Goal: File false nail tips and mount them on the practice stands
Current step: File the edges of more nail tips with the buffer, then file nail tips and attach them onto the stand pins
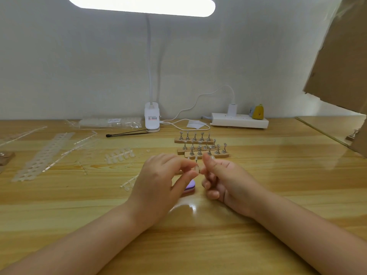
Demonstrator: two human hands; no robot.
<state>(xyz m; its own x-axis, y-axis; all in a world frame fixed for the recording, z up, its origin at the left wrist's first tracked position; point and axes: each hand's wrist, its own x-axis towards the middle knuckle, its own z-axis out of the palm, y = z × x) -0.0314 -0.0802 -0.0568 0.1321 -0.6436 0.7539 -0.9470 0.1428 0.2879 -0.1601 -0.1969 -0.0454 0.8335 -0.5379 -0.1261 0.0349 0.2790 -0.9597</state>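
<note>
Left hand (158,181): a clear nail tip (196,168) is pinched between thumb and fingertips.
Right hand (222,179): fingers are curled; its grasp cannot be told.
Stands (200,144): set just behind both hands on the surface (278,185).
File (189,186): laid beneath the left hand.

Glossy light-wood table (258,245) against a plain white wall (69,62). Clip-on lamp (152,120) at 12 o'clock, its lit bar head (143,4) overhead. White power strip (239,120) at 1 o'clock, charger plugged in. Brown cardboard (341,62) at 2 o'clock.
</note>
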